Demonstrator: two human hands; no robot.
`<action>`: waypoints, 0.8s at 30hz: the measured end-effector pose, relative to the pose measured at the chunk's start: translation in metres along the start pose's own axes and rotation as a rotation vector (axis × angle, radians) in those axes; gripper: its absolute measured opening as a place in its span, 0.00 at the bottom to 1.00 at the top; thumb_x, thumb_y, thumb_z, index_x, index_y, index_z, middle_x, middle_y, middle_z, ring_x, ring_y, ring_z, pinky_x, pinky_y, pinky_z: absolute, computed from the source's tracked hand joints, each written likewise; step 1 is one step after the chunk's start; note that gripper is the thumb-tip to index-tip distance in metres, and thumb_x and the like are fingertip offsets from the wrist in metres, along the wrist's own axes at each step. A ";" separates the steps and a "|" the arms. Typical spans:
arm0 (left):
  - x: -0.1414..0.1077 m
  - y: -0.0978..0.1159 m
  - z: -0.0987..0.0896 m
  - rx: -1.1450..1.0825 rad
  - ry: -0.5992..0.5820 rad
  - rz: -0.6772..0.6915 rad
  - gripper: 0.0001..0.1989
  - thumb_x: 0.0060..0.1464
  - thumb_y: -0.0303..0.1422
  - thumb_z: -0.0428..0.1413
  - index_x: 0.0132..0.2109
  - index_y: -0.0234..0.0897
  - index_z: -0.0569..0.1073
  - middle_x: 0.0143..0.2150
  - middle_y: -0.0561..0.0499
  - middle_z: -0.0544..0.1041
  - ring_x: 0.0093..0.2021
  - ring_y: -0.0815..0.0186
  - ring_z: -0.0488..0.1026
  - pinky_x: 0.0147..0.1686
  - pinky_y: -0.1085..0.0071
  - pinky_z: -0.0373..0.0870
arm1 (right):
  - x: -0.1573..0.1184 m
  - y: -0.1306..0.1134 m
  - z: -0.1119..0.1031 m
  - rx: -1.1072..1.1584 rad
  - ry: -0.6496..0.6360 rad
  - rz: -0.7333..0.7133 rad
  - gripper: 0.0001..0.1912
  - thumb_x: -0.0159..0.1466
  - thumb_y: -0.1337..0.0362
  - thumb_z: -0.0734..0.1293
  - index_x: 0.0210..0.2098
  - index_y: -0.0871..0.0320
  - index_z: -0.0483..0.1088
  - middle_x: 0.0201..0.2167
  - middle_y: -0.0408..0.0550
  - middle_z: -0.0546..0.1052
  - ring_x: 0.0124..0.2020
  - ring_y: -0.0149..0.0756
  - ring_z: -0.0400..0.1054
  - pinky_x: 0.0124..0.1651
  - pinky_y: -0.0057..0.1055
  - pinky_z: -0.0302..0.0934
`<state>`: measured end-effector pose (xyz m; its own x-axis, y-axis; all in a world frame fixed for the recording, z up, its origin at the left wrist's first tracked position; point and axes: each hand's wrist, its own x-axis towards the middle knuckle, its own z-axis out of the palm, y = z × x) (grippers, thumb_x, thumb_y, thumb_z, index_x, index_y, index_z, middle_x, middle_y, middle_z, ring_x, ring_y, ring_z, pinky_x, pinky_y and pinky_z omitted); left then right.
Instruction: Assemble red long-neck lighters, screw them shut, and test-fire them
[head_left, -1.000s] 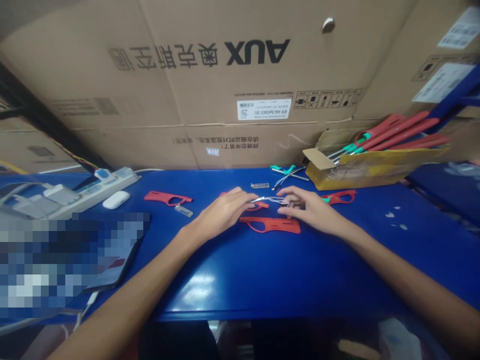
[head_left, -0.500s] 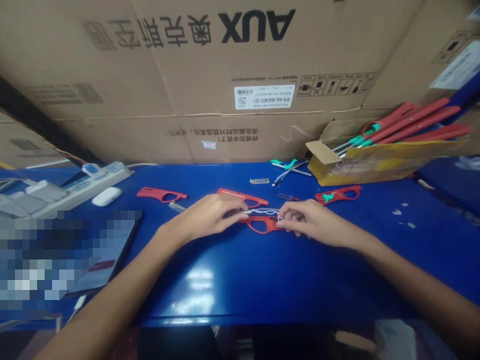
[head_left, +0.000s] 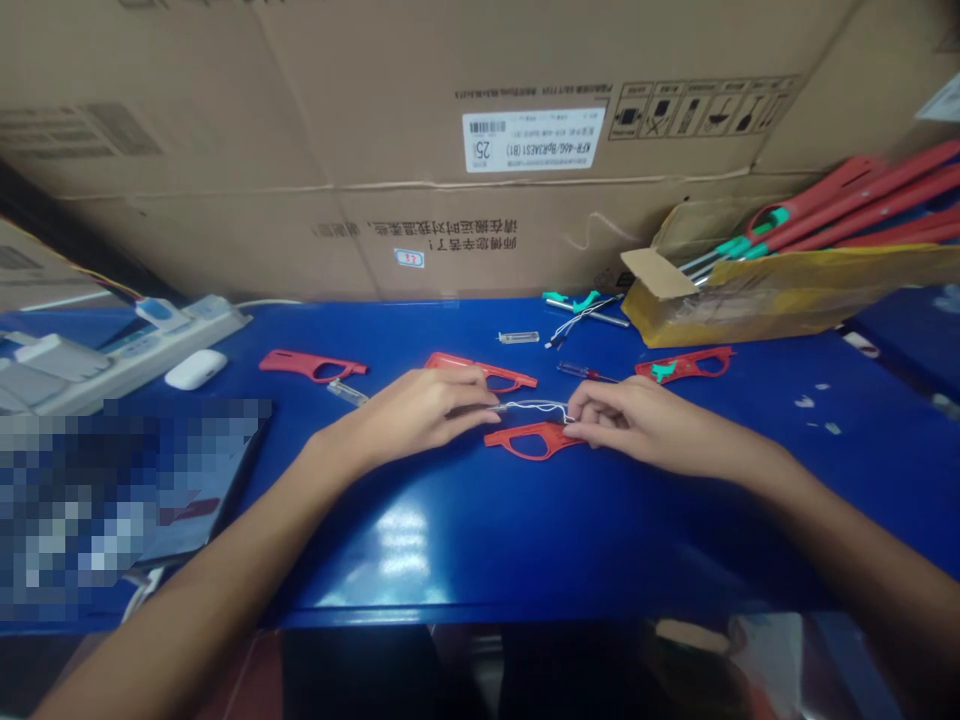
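Between my hands, above the blue table [head_left: 465,540], stretch thin white wires [head_left: 536,406] alongside a slender rod or tube. My left hand [head_left: 427,408] pinches their left end between thumb and fingers. At the right end, the fingers of my right hand [head_left: 630,418] are closed on the same wires, and what else they hold is hidden. Just below lies a red lighter shell half [head_left: 529,443] with an oval trigger hole, its right end partly covered by my right fingers. Another red lighter shell half [head_left: 517,380] lies behind my left hand.
A red shell [head_left: 311,366] and a clear plastic piece [head_left: 349,393] lie left; a red shell with a green part [head_left: 686,366] lies right. Behind are a screwdriver [head_left: 581,371] and metal tubes [head_left: 589,310]. A yellow-taped box [head_left: 750,300] holds several lighters. A power strip [head_left: 150,350] stands left.
The view has tilted downward, so the background sits higher. Both hands still hold the wires, and they are slightly farther apart. More of the red shell's left end shows beneath them.
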<state>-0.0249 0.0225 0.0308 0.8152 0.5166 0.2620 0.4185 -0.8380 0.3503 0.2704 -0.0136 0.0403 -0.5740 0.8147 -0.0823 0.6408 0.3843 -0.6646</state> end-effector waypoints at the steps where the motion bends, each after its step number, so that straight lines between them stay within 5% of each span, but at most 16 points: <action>1: 0.000 0.001 0.000 -0.001 -0.006 -0.006 0.12 0.69 0.37 0.54 0.51 0.41 0.80 0.47 0.48 0.81 0.46 0.61 0.79 0.47 0.63 0.76 | 0.000 0.000 0.000 -0.010 -0.009 0.010 0.15 0.70 0.51 0.63 0.35 0.54 0.70 0.23 0.39 0.75 0.23 0.29 0.65 0.27 0.29 0.54; 11: 0.000 0.005 0.001 -0.034 -0.068 -0.062 0.12 0.65 0.42 0.58 0.49 0.41 0.80 0.44 0.50 0.82 0.40 0.64 0.79 0.42 0.67 0.74 | -0.004 0.002 0.002 -0.176 -0.023 0.102 0.18 0.69 0.46 0.63 0.33 0.53 0.69 0.25 0.42 0.75 0.25 0.33 0.66 0.29 0.32 0.53; 15: 0.000 0.006 0.000 -0.033 -0.041 -0.050 0.10 0.65 0.41 0.58 0.44 0.40 0.80 0.42 0.50 0.81 0.40 0.64 0.78 0.41 0.68 0.73 | -0.007 0.007 0.003 -0.143 -0.061 0.081 0.23 0.60 0.39 0.70 0.37 0.52 0.68 0.27 0.41 0.76 0.27 0.35 0.68 0.30 0.31 0.54; 24: 0.002 0.004 0.007 0.057 -0.076 -0.062 0.13 0.67 0.42 0.56 0.48 0.40 0.79 0.44 0.50 0.81 0.45 0.64 0.78 0.43 0.69 0.71 | 0.000 0.000 0.007 -0.289 -0.005 0.195 0.18 0.67 0.46 0.67 0.37 0.55 0.68 0.30 0.45 0.76 0.30 0.36 0.69 0.31 0.31 0.52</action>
<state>-0.0185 0.0193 0.0260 0.8141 0.5550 0.1711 0.4896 -0.8143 0.3119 0.2669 -0.0166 0.0353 -0.4288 0.8831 -0.1906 0.8559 0.3295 -0.3986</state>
